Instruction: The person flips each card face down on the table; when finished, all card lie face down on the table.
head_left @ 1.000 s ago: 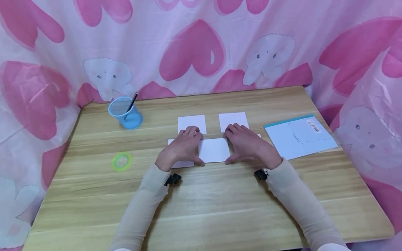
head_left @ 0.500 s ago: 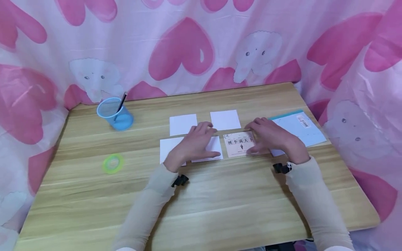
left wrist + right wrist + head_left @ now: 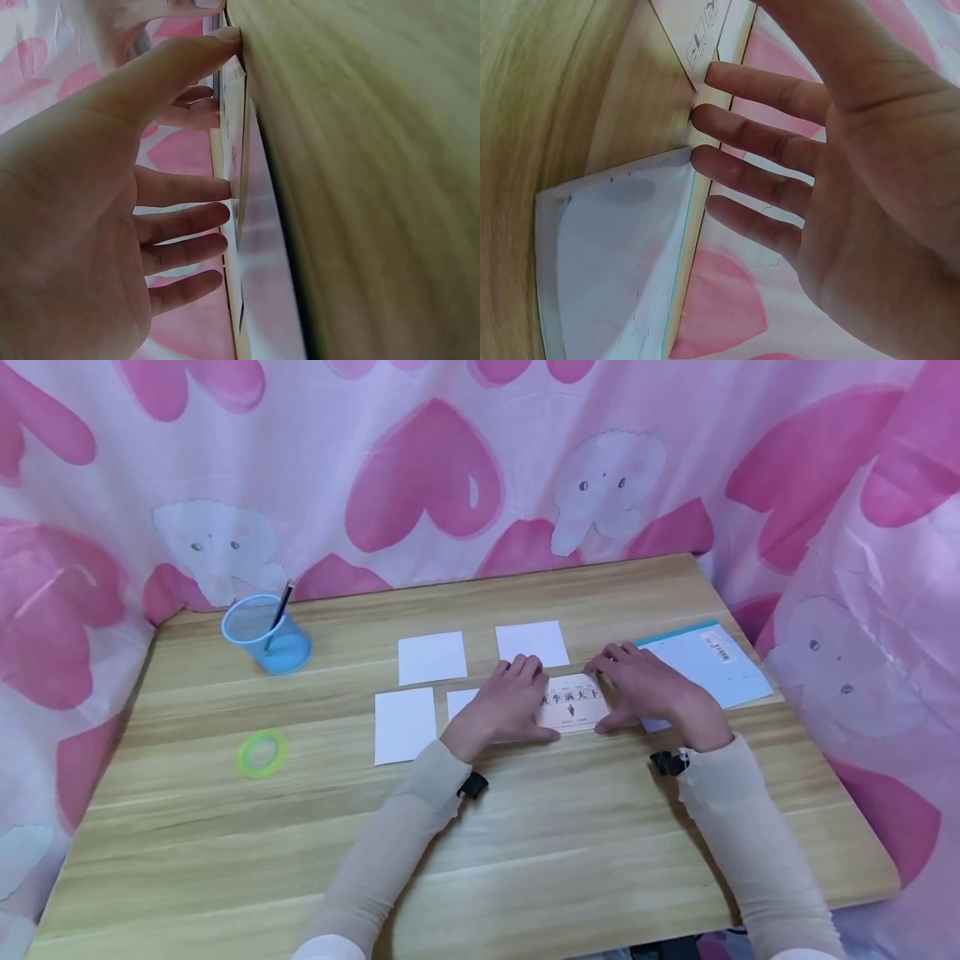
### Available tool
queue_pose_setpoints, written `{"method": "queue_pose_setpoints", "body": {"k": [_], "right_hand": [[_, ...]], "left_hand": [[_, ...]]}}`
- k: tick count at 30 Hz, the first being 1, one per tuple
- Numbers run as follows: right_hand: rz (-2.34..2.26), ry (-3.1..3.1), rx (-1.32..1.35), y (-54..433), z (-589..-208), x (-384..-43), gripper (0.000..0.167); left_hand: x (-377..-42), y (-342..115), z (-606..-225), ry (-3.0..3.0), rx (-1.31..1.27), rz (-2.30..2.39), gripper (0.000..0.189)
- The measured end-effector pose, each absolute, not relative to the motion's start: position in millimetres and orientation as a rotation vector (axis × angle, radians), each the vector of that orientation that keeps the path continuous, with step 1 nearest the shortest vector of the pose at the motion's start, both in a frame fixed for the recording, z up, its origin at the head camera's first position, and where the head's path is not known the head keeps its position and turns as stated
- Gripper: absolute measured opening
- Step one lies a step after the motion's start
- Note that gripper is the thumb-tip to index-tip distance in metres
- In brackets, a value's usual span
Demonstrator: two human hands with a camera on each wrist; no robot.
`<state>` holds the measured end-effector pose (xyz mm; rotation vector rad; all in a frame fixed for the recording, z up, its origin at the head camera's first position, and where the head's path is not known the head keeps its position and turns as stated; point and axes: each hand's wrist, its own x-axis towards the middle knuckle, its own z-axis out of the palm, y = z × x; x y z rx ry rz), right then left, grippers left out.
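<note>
A pale card printed with a row of Chinese characters [image 3: 572,703] lies flat on the wooden table between the two hands. Along its left edge is the left hand [image 3: 506,703], thumb at the near corner and fingers toward the far one; the left wrist view shows these fingers straight and spread. The right hand [image 3: 651,687] stands at the card's right edge, thumb near and fingers far. Its fingers [image 3: 757,135] look extended in the right wrist view. Beneath the left hand, a white card [image 3: 459,700] is partly hidden.
Three more white cards [image 3: 405,725] lie at left and behind. A notepad with a teal edge [image 3: 708,664] is under and beyond the right hand. A blue pen cup [image 3: 287,653] holding a black pen [image 3: 281,604] and a green tape roll [image 3: 262,753] are at left.
Both hands have moved right from a blank white card to the printed card, uncovering the white cards at left. The right hand arrived first; the left followed. The head view shifted slightly.
</note>
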<state>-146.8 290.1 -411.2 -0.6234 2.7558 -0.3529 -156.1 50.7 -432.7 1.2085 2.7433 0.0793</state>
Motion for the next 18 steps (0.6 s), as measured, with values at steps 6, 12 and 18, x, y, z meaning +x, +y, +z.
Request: {"method": "queue_pose_setpoints", "body": {"k": [6, 12, 18], "right_hand": [[-0.386, 2.767, -0.699, 292.9, -405.1, -145.7, 0.087], [-0.516, 2.818, -0.804, 294.5, -393.6, -141.7, 0.082], [-0.524, 2.829, -0.867, 289.2, -390.6, -140.4, 0.082]], "left_hand": [[-158.7, 49.9, -432.2, 2.732, 1.232, 0.157, 0.090], [-160.4, 49.4, -428.4, 2.767, 1.238, 0.292, 0.095], [-159.0, 51.5, -423.1, 2.808, 1.283, 0.334, 0.096]]}}
